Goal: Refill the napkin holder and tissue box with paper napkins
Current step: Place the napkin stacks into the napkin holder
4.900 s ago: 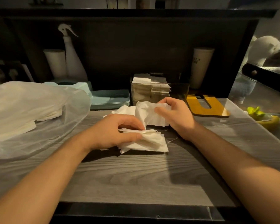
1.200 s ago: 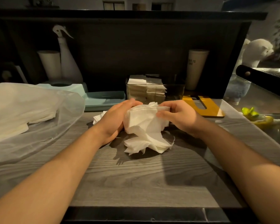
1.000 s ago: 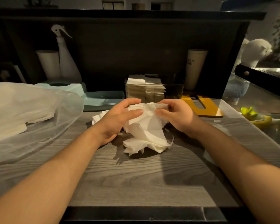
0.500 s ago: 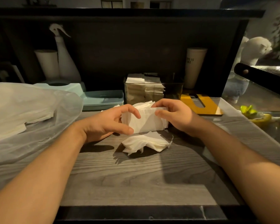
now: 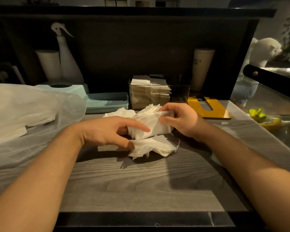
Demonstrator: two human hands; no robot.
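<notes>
I am holding a wad (image 5: 151,126) of white napkins between both hands, just above the bench (image 5: 141,185) and toward its far edge. My right hand (image 5: 181,119) is clamped on the wad's right end, thumb at the front and fingers curled over the top. My left hand (image 5: 107,131) is lying against the wad's left end with its fingers partly apart: the forefinger is stretching across the front face and the thumb is pressing down on a loose pile (image 5: 154,146) of napkins that is lying on the bench right under the wad. I cannot tell whether the other left fingers are gripping the wad from behind. A few more napkins (image 5: 119,113) are lying flat just behind my left hand.

Behind the wad, at the bench's far edge, the clear holder (image 5: 151,96) is standing with folded napkins filling its left part, while its right part is looking dark. Just left of it a teal box (image 5: 105,102) is sitting closed. A plastic bag (image 5: 23,114) with paper inside is spreading over the bench's left side. A yellow board (image 5: 209,109) is lying near the far right corner.
</notes>
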